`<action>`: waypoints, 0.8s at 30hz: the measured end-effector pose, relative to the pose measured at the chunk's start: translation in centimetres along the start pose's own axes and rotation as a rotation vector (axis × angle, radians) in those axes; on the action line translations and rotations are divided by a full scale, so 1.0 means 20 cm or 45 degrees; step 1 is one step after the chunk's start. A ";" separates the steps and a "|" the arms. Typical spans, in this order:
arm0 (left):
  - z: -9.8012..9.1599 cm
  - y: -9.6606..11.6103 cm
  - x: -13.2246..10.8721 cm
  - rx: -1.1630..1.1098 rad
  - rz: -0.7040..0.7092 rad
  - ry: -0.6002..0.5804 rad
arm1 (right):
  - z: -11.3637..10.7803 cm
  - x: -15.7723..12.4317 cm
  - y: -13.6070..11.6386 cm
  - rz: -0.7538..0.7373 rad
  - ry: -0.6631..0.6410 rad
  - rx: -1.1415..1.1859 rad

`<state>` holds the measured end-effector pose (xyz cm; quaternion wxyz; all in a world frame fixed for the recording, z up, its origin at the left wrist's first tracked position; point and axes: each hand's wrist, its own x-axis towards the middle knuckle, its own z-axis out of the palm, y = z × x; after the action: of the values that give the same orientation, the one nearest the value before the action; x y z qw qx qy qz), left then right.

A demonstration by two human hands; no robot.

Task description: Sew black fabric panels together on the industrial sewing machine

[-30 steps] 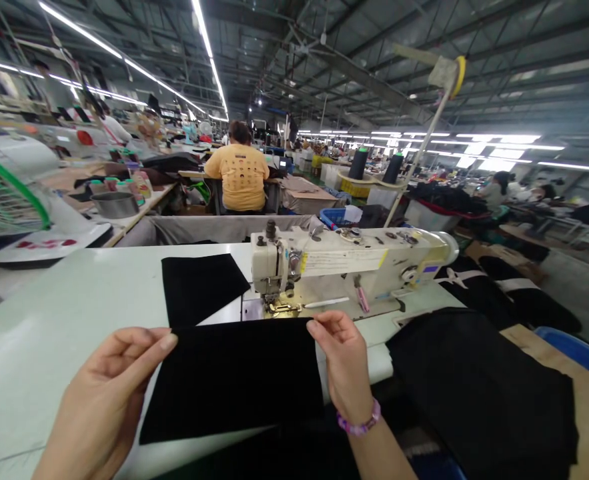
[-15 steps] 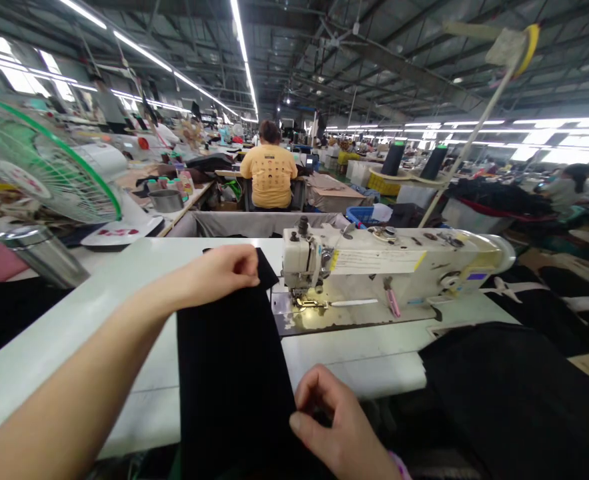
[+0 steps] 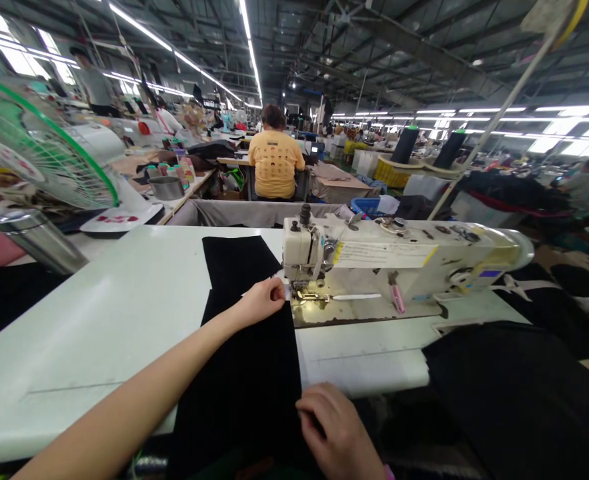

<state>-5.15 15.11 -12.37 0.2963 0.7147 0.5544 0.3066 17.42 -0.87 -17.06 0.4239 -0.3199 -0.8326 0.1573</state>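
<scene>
A black fabric piece (image 3: 247, 373) lies lengthwise on the pale green table (image 3: 99, 320), running from the near edge toward the sewing machine (image 3: 399, 257). My left hand (image 3: 263, 299) pinches its far right corner just left of the presser foot (image 3: 304, 293). My right hand (image 3: 331, 430) grips the piece's near right edge at the table's front. A second black piece (image 3: 237, 260) lies flat behind, partly under the first.
A green-guarded fan (image 3: 39, 150) and a steel cup (image 3: 39, 243) stand at the left. A heap of black fabric (image 3: 519, 393) fills the right. A person in a yellow shirt (image 3: 275, 160) sits at the station ahead. Thread cones (image 3: 405, 143) stand behind the machine.
The black piece was turned from crosswise to lengthwise. My left hand first reached to the far end, then drew back to the presser foot. My right hand dropped to the near edge.
</scene>
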 end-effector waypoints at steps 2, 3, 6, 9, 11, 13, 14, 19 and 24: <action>0.01 0.01 0.04 0.002 -0.030 0.016 | -0.01 0.02 0.00 -0.010 0.031 -0.079; 0.02 0.02 0.07 0.008 -0.045 0.023 | -0.01 0.04 0.00 -0.004 0.038 -0.115; 0.04 0.03 0.13 0.052 -0.084 0.018 | -0.01 0.06 0.02 0.010 0.053 -0.157; 0.05 0.04 0.17 0.131 -0.117 0.025 | -0.01 0.07 0.04 -0.005 0.065 -0.126; 0.05 0.05 0.18 0.191 -0.132 0.034 | -0.01 0.08 0.05 -0.013 0.048 -0.112; 0.05 0.07 0.17 0.253 -0.141 0.050 | -0.01 0.08 0.05 -0.025 0.005 -0.109; 0.05 0.09 0.16 0.288 -0.141 0.073 | -0.02 0.08 0.05 -0.035 -0.017 -0.110; 0.06 0.23 -0.14 0.470 -0.034 0.207 | -0.05 0.07 0.05 -0.114 -0.083 -0.096; 0.14 0.24 -0.57 0.433 0.585 -0.305 | -0.05 0.11 0.08 -0.120 -0.065 -0.086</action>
<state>-2.31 2.71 -11.72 0.1586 0.8917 0.3828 0.1821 17.91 1.65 -15.99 0.3983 -0.2904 -0.8621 0.1173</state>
